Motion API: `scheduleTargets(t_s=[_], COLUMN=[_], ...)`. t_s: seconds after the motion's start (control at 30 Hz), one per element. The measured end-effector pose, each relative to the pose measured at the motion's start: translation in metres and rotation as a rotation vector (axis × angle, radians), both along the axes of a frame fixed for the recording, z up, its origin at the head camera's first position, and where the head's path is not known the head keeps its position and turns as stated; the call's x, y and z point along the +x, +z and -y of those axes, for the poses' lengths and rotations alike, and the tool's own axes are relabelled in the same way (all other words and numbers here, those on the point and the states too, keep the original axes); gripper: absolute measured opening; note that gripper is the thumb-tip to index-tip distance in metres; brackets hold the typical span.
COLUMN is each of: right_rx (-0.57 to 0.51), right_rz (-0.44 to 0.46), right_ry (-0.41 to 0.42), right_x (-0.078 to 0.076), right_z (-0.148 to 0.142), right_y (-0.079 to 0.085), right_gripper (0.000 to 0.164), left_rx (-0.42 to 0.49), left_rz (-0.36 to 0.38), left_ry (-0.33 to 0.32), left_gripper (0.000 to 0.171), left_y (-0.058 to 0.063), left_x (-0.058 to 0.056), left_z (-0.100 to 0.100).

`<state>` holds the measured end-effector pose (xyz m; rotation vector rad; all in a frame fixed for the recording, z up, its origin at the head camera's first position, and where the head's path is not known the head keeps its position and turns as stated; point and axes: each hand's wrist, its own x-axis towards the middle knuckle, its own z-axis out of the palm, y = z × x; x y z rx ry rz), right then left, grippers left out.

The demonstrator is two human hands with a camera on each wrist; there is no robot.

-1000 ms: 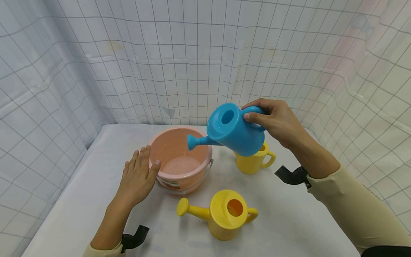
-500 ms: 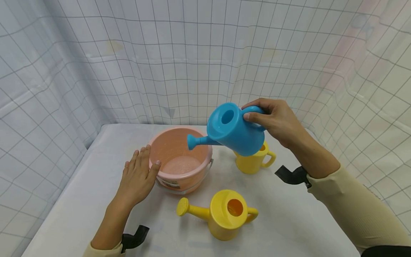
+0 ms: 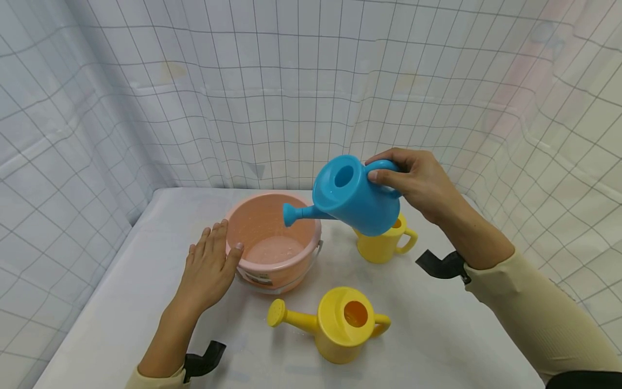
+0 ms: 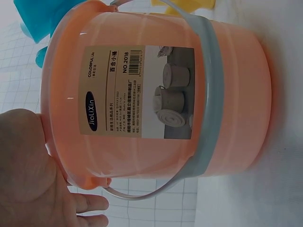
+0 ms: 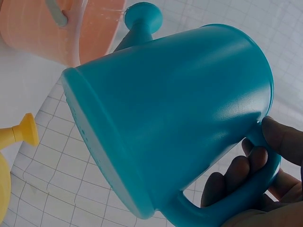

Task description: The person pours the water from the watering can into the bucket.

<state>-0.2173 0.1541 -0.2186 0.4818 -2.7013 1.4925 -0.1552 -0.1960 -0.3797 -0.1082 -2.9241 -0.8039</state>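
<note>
My right hand (image 3: 420, 181) grips the handle of a blue watering can (image 3: 357, 197), which is tilted in the air with its spout over the pink bucket (image 3: 279, 266). Fine streams of water leave the can's rose (image 5: 143, 17) in the right wrist view. My left hand (image 3: 206, 265) rests on the bucket's left rim, fingers straight and thumb along the edge. In the left wrist view the bucket's label (image 4: 137, 92) and grey handle (image 4: 208, 94) face the camera. Some water droplets show on the bucket's inside floor.
A yellow watering can (image 3: 342, 324) stands in front of the bucket, its spout pointing left. Another yellow can (image 3: 381, 246) stands behind, partly hidden under the blue one. White grid-patterned curtain (image 3: 311, 97) surrounds the white-covered table (image 3: 427, 324) at the back and sides.
</note>
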Motion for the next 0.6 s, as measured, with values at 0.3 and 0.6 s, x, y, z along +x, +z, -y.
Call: scheduleTargets(t_s=[0.3,0.6], right_rx=[0.001,0.008], right_rz=[0.005,0.007], right_ry=[-0.003,-0.006], right_x=[0.0001,0.0005], right_z=[0.0000,0.0002], right_y=[0.0000,0.0000], right_gripper=[0.037,0.037], left_rx=[0.002,-0.001], left_rz=[-0.006,-0.011], left_ry=[0.001,0.001], left_gripper=[0.072,0.071], left_y=[-0.0007,-0.0013], left_x=[0.0002,0.0002], left_z=[0.0003,0.0005])
